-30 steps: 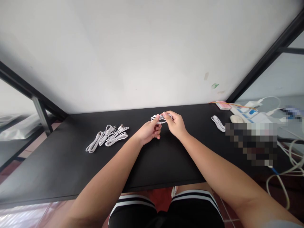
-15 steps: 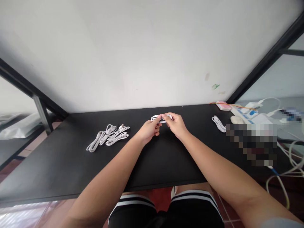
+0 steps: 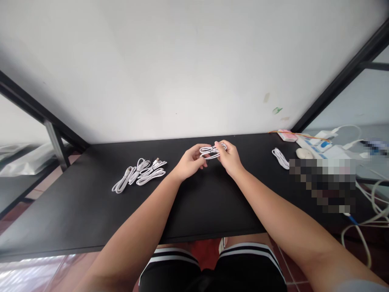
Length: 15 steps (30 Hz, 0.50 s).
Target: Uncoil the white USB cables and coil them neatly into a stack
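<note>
Both my hands meet over the far middle of the black table (image 3: 91, 211). Between them is a coiled white cable (image 3: 211, 151). My left hand (image 3: 191, 163) pinches its left end with closed fingers. My right hand (image 3: 230, 157) grips its right end, fingers curled round the loops. The coil is held just above the tabletop. A pile of several similar coiled white cables (image 3: 140, 175) lies on the table to the left of my hands.
One more white cable (image 3: 279, 157) lies at the right. Past it are a white mouse (image 3: 304, 153), a power strip (image 3: 316, 145), a pink item (image 3: 287, 135) and loose cords (image 3: 373, 202). A white wall stands behind the table.
Both hands have shifted slightly right with the coil, and the left fingers have moved along it. The pile at the left has not moved.
</note>
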### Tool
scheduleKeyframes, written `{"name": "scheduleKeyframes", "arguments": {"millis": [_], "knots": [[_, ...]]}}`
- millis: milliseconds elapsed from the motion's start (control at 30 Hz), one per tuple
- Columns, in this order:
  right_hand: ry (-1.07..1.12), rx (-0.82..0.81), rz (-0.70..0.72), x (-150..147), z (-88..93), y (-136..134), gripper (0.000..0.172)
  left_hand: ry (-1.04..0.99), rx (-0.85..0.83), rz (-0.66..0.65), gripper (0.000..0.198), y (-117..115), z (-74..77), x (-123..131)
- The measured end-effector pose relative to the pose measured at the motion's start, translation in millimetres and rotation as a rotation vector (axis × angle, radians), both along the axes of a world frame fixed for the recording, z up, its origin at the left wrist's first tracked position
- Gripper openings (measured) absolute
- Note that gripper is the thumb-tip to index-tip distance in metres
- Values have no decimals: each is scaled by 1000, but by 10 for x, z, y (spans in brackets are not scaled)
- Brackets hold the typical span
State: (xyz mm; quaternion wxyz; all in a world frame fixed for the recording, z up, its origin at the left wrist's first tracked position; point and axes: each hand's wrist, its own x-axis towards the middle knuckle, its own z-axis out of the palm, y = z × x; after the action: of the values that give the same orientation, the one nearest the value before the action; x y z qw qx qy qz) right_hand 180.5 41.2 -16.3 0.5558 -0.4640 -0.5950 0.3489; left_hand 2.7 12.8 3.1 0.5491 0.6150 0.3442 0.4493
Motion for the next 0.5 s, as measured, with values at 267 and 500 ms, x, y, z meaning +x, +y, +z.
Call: {"name": "scheduleKeyframes", "arguments": {"millis": [267,500], "knots": [[39,-28,14,-23,-48,11,32,183,155,153,49,-32,-81,55],[151,-94,45,-62,-53,-12,21,305,307,211,42,-51,-49,12]]}}
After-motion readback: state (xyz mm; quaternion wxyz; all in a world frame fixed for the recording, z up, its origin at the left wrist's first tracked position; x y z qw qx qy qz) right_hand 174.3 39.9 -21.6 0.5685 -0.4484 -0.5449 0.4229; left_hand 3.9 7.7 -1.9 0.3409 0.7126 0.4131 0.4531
